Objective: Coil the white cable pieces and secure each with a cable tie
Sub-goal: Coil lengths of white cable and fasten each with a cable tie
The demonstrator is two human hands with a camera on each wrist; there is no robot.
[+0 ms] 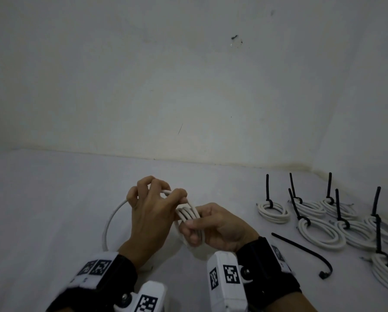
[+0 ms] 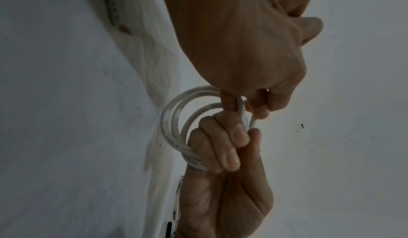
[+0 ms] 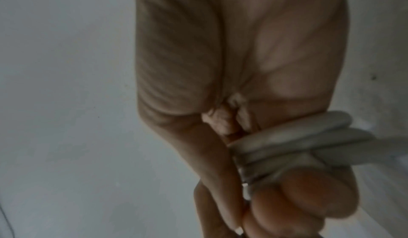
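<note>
Setting: a pale wall (image 1: 188,75) rose behind a white surface (image 1: 42,199), dimly lit.
Finished coils: several white coils (image 1: 273,210), each bound with a black tie whose tail stood upright, lay on the surface well to the right of the right hand.
Cable in work: the white cable (image 1: 188,213) was held above the surface between both hands, a few stiff turns stacked side by side; one wide loose loop (image 1: 112,218) arced out to the left of the right hand, beyond the left hand.
Left hand: the left hand (image 1: 150,212) had its fingers curled over the top of the loops.
Right hand: the right hand (image 1: 215,228) pinched the stacked turns between thumb and curled fingers.
Spare tie: a loose black cable tie (image 1: 301,251) lay just right of the right hand.
Risk: the springy cable would likely unwind if the pinch slackened while reaching for the tie; the loose loop might make an uneven coil.
</note>
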